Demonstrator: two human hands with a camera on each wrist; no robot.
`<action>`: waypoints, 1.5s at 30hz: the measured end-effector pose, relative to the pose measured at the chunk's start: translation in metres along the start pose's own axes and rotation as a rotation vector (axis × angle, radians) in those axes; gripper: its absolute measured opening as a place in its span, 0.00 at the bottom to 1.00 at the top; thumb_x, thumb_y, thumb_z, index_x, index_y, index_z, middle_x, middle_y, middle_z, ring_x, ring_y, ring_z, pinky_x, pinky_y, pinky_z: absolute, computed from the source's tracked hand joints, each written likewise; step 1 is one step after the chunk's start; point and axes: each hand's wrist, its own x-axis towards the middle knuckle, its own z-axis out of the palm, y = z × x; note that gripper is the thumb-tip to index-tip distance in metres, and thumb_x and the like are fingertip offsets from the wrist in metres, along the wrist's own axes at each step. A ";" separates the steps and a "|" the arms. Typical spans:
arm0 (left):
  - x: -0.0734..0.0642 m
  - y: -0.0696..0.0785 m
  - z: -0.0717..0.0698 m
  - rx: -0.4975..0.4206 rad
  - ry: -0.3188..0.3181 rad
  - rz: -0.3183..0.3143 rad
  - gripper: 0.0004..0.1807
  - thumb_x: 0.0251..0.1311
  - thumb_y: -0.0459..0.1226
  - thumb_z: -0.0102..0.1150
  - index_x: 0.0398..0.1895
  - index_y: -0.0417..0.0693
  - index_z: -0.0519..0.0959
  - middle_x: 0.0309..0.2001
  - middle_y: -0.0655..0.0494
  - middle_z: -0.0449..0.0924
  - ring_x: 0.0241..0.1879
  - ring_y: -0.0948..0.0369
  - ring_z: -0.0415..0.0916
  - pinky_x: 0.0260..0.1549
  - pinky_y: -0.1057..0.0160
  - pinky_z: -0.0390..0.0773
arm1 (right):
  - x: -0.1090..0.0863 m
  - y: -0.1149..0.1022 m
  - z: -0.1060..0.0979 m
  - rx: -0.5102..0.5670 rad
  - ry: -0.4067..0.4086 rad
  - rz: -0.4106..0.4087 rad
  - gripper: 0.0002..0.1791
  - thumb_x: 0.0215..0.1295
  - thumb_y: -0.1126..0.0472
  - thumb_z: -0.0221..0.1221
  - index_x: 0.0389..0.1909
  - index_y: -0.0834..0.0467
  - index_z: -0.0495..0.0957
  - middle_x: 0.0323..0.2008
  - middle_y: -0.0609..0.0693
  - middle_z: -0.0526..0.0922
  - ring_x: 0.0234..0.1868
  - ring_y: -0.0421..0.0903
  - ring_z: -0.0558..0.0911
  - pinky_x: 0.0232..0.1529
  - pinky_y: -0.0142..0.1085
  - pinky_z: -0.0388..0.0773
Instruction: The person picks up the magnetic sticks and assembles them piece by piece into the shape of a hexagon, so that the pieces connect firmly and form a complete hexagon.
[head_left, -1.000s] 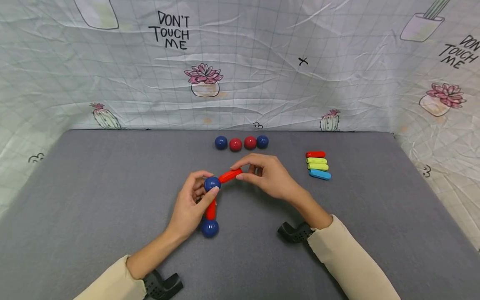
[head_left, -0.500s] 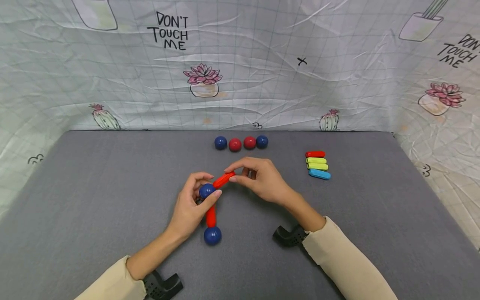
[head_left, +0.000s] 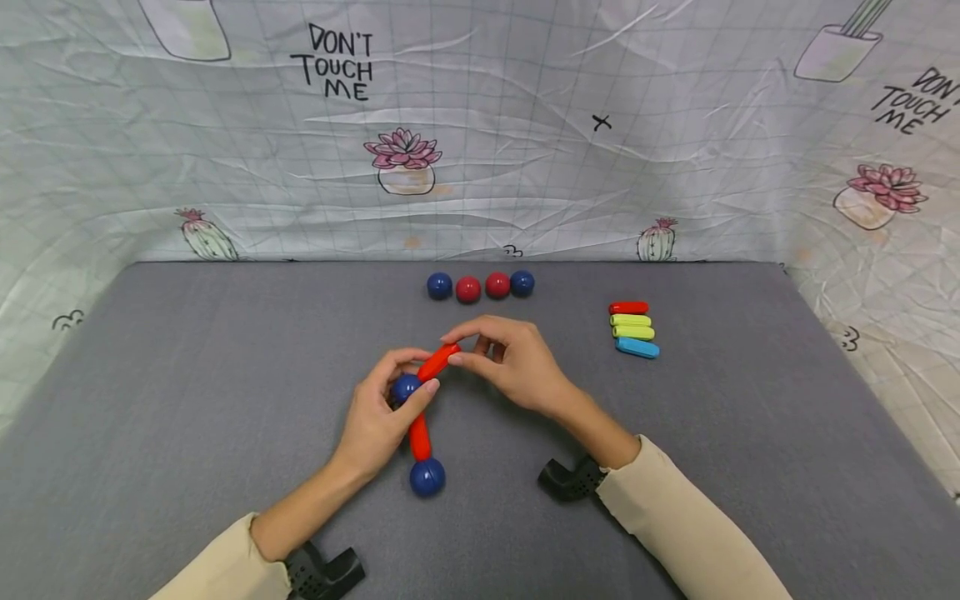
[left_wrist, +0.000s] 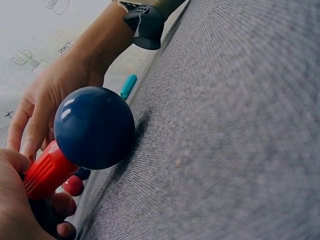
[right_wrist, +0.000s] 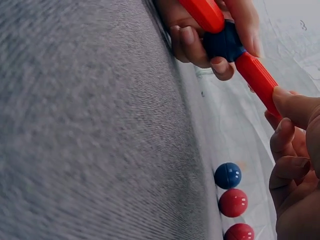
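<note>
My left hand point(head_left: 378, 417) grips a blue ball point(head_left: 406, 388) between thumb and fingers. From that ball a red rod point(head_left: 421, 437) runs toward me, ending in a second blue ball point(head_left: 427, 477); the left wrist view shows this end ball point(left_wrist: 95, 127) large and near. A second red rod point(head_left: 438, 362) meets the gripped ball on its far right side. My right hand point(head_left: 517, 362) pinches this rod's outer end between thumb and index finger. In the right wrist view both rods touch the blue ball point(right_wrist: 225, 42), set at an angle to each other.
At the back of the grey table point(head_left: 225, 350) a row holds a blue ball point(head_left: 439, 286), two red balls point(head_left: 497, 285) and another blue ball point(head_left: 522, 283). To the right lie a red rod point(head_left: 628, 308), two yellow-green rods point(head_left: 632, 332) and a blue rod point(head_left: 637, 347).
Both hands' work has shifted left and slightly toward me. The pinched rod now slopes more steeply, and the end ball has moved nearer to me. My right hand has come closer to the left.
</note>
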 end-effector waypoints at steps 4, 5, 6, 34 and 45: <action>0.000 0.000 0.000 0.006 0.002 0.000 0.15 0.58 0.24 0.60 0.49 0.33 0.74 0.33 0.46 0.78 0.27 0.61 0.70 0.27 0.68 0.69 | 0.000 0.000 0.002 -0.008 0.015 -0.014 0.12 0.59 0.59 0.67 0.44 0.51 0.84 0.31 0.40 0.80 0.24 0.38 0.72 0.19 0.34 0.64; -0.001 0.000 0.000 0.005 0.004 -0.001 0.14 0.58 0.24 0.60 0.48 0.33 0.74 0.31 0.47 0.78 0.26 0.61 0.70 0.26 0.68 0.69 | -0.001 0.000 0.002 -0.005 0.017 -0.017 0.11 0.59 0.59 0.67 0.44 0.51 0.84 0.31 0.39 0.80 0.24 0.38 0.72 0.19 0.34 0.64; -0.001 0.000 0.000 0.005 0.007 -0.001 0.14 0.58 0.24 0.59 0.48 0.33 0.74 0.29 0.48 0.77 0.25 0.61 0.69 0.25 0.68 0.68 | -0.001 -0.001 0.002 -0.001 0.018 -0.020 0.11 0.59 0.59 0.67 0.44 0.51 0.84 0.31 0.39 0.80 0.24 0.38 0.73 0.19 0.34 0.64; 0.001 0.002 0.004 -0.071 0.043 -0.040 0.14 0.61 0.24 0.58 0.50 0.32 0.73 0.35 0.43 0.75 0.19 0.52 0.70 0.18 0.66 0.72 | -0.051 0.025 -0.093 -0.168 0.126 0.194 0.08 0.60 0.60 0.66 0.41 0.52 0.84 0.30 0.43 0.81 0.23 0.42 0.73 0.21 0.32 0.69; -0.001 0.000 0.001 -0.083 0.050 -0.038 0.15 0.60 0.24 0.58 0.50 0.31 0.72 0.34 0.42 0.75 0.20 0.51 0.70 0.18 0.66 0.73 | -0.044 0.008 -0.093 -0.188 0.131 0.227 0.11 0.58 0.71 0.64 0.43 0.63 0.82 0.26 0.54 0.78 0.21 0.47 0.73 0.22 0.31 0.69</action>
